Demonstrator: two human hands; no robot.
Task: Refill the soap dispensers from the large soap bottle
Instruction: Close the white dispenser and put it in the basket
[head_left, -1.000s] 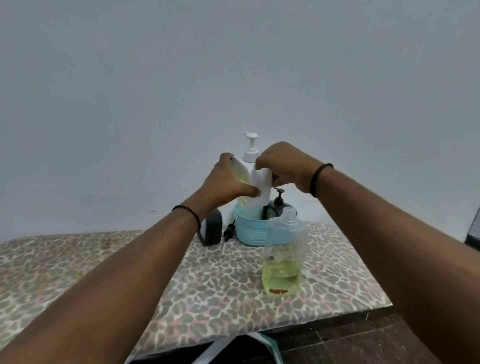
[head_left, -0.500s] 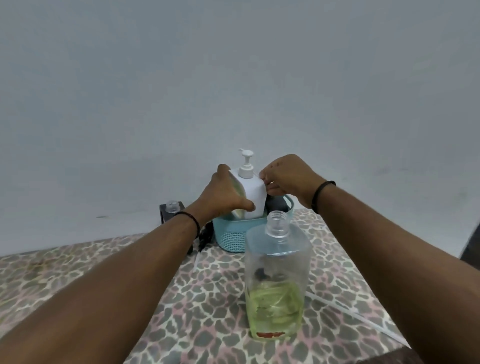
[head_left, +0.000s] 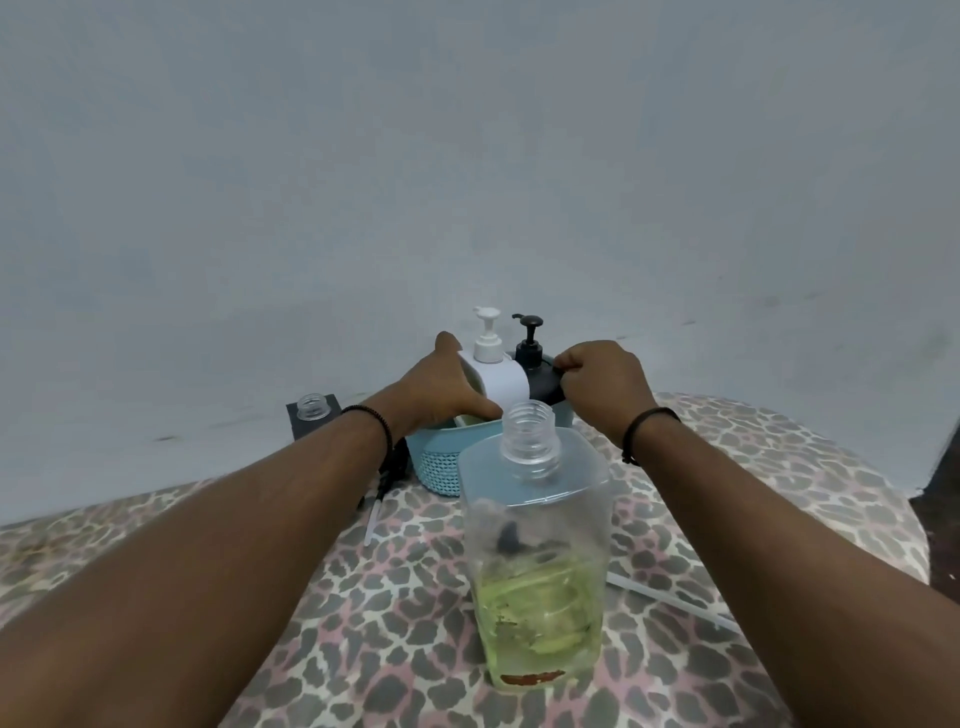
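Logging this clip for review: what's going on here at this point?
A person's left hand grips a white pump dispenser standing in a light blue basket, while the right hand holds the black pump dispenser beside it. In front stands a large clear soap bottle, uncapped, with yellow-green soap low inside. Nothing is being poured.

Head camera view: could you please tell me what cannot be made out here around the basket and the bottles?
- Lower part of the white dispenser: hidden by the left hand and the basket wall.
- Black dispenser body: mostly covered by the right hand and the large bottle.
- Square bottle at left: its base sits behind the left forearm.
- Large bottle's red label: too blurred to read.
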